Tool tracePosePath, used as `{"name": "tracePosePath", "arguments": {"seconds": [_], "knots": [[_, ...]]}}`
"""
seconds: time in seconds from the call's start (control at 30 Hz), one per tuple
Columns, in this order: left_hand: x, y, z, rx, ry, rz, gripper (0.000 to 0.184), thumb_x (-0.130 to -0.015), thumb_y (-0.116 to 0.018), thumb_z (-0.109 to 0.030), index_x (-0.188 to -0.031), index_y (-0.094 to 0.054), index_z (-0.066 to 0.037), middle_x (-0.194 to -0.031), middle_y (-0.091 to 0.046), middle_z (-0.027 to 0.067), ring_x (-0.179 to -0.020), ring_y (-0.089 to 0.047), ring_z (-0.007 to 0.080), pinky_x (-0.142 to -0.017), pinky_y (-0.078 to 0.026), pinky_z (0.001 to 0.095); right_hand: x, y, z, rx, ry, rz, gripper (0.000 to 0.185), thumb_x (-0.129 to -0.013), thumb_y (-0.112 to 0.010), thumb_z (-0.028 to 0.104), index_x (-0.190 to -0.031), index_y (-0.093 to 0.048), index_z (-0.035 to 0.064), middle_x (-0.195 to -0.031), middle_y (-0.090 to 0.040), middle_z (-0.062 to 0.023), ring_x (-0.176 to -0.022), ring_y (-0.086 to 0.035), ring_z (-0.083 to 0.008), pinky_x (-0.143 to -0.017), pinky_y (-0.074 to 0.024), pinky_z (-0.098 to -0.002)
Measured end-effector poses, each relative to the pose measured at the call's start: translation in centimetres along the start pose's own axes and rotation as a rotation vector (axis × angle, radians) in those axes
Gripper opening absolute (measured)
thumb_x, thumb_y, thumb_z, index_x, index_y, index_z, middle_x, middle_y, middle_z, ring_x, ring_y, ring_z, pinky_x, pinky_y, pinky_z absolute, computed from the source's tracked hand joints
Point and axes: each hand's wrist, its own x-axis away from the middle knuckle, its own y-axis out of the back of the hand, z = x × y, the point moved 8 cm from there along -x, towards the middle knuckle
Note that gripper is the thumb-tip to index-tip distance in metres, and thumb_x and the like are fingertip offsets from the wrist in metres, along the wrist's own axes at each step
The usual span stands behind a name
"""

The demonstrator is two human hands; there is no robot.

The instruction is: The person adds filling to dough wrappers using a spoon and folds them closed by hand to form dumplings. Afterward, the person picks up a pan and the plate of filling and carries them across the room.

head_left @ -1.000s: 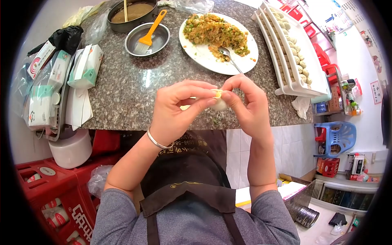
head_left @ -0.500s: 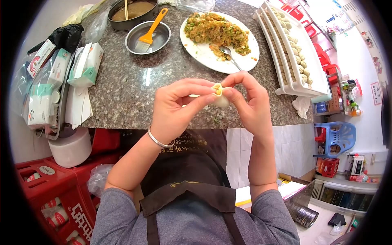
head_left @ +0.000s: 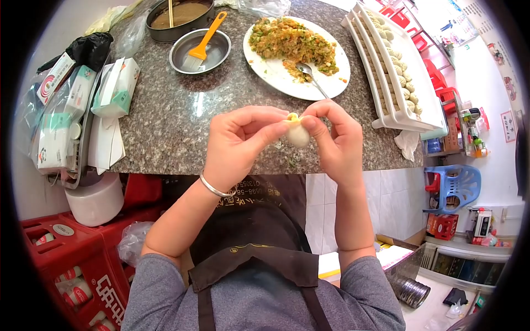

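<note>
A small pale dumpling (head_left: 298, 136) hangs between my two hands over the near part of the stone counter. My left hand (head_left: 245, 135) pinches its upper left edge between thumb and fingers. On the other side, my right hand (head_left: 335, 138) grips the upper right edge. Yellowish dough folds show at the top, between the fingertips. Beyond my hands, a white oval plate (head_left: 270, 83) holds chopped filling (head_left: 292, 44), with a metal spoon (head_left: 313, 80) resting in it.
A metal bowl (head_left: 220, 52) with an orange brush (head_left: 207, 38) and a round dark pan (head_left: 157, 34) stand at the back left. Stacked white trays (head_left: 381, 94) of dumplings stand right. Tissue packs (head_left: 117, 88) lie left on the speckled counter (head_left: 160, 121).
The dumpling's opening has narrowed between my fingertips, and its rounded body shows more below them. Both hands have kept their hold and barely moved.
</note>
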Motion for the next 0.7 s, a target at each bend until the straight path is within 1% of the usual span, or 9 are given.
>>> {"name": "tracePosePath", "arguments": {"seconds": [0.1, 0.17, 0.37, 0.47, 0.5, 0.53, 0.6, 0.67, 0.7], "knots": [[0.0, 0.0, -0.4, -0.029, -0.074, 0.023, 0.011, -0.083, -0.068, -0.002, -0.093, -0.069, 0.003, -0.102, -0.067, 0.0122, -0.087, -0.065, 0.0142, -0.074, -0.054, 0.0225, -0.3, -0.3, -0.2, -0.014, -0.071, 0.075, 0.010, -0.084, -0.061, 0.009, -0.086, -0.059, -0.0006, -0.079, -0.060, -0.0102, -0.074, -0.060, -0.0213, -0.068, -0.0466, -0.0308], [0.0, -0.2, -0.7, -0.049, -0.110, 0.029, 0.010, -0.083, -0.069, -0.002, -0.091, -0.069, 0.003, -0.102, -0.066, 0.0125, -0.088, -0.065, 0.0142, -0.074, -0.054, 0.0228, -0.6, -0.5, 1.1, 0.048, 0.066, 0.082, 0.010, -0.084, -0.062, 0.009, -0.086, -0.059, -0.0003, -0.080, -0.060, -0.0103, -0.075, -0.060, -0.0218, -0.069, -0.0465, -0.0310], [0.1, -0.3, -0.8, -0.042, -0.018, -0.034, 0.016, -0.081, -0.068, 0.003, -0.097, -0.066, 0.004, -0.102, -0.064, 0.0124, -0.089, -0.063, 0.0134, -0.075, -0.054, 0.0260, -0.2, -0.6, 1.3, 0.069, 0.099, 0.011, 0.010, -0.082, -0.063, 0.009, -0.086, -0.059, 0.0005, -0.080, -0.060, -0.0105, -0.077, -0.061, -0.0232, -0.070, -0.0464, -0.0319], [0.1, -0.5, -1.3, -0.078, -0.048, -0.039, 0.019, -0.081, -0.068, 0.002, -0.100, -0.065, 0.003, -0.105, -0.063, 0.0111, -0.090, -0.062, 0.0129, -0.073, -0.055, 0.0250, 0.0, -0.6, 1.4, 0.182, 0.137, 0.018, 0.009, -0.082, -0.063, 0.010, -0.086, -0.060, 0.0012, -0.080, -0.061, -0.0101, -0.077, -0.061, -0.0234, -0.069, -0.0465, -0.0328], [0.1, -0.9, -2.1, -0.182, -0.122, 0.004, 0.018, -0.081, -0.067, 0.002, -0.099, -0.065, 0.003, -0.105, -0.062, 0.0108, -0.090, -0.062, 0.0130, -0.075, -0.054, 0.0250, 0.0, -0.6, 1.3, 0.182, 0.136, 0.018, 0.009, -0.082, -0.063, 0.010, -0.086, -0.060, 0.0012, -0.080, -0.061, -0.0101, -0.077, -0.061, -0.0234, -0.069, -0.0465, -0.0328], [0.2, -1.3, -2.7, -0.286, -0.195, 0.047, 0.017, -0.081, -0.067, 0.002, -0.099, -0.066, 0.003, -0.106, -0.062, 0.0104, -0.091, -0.062, 0.0132, -0.076, -0.054, 0.0251, 0.0, -0.5, 1.2, 0.195, 0.131, 0.003, 0.010, -0.083, -0.062, 0.010, -0.086, -0.061, 0.0014, -0.079, -0.061, -0.0100, -0.077, -0.060, -0.0233, -0.069, -0.0465, -0.0329], [-0.1, -0.8, -1.9, -0.253, -0.159, 0.045, 0.017, -0.081, -0.067, 0.003, -0.098, -0.067, 0.003, -0.105, -0.062, 0.0104, -0.091, -0.062, 0.0131, -0.077, -0.054, 0.0248, 0.1, -0.5, 1.1, 0.205, 0.128, -0.009, 0.010, -0.084, -0.062, 0.011, -0.086, -0.061, 0.0017, -0.079, -0.061, -0.0100, -0.077, -0.060, -0.0232, -0.069, -0.0465, -0.0331], [-0.3, -0.3, -1.0, -0.219, -0.124, 0.044, 0.016, -0.081, -0.067, 0.003, -0.097, -0.067, 0.002, -0.105, -0.063, 0.0103, -0.091, -0.062, 0.0131, -0.078, -0.053, 0.0244, 0.2, -0.1, -0.3, 0.046, -0.026, -0.025, 0.010, -0.085, -0.061, 0.012, -0.086, -0.060, 0.0012, -0.079, -0.061, -0.0101, -0.076, -0.060, -0.0228, -0.069, -0.0464, -0.0330], [-0.4, -0.2, -0.8, -0.196, -0.125, 0.050, 0.013, -0.082, -0.067, 0.002, -0.095, -0.068, 0.002, -0.102, -0.063, 0.0102, -0.088, -0.063, 0.0132, -0.075, -0.054, 0.0243, 0.0, 0.2, -0.4, 0.046, -0.027, -0.025, 0.010, -0.085, -0.061, 0.012, -0.086, -0.060, 0.0012, -0.079, -0.061, -0.0101, -0.076, -0.060, -0.0228, -0.069, -0.0464, -0.0330]]}}
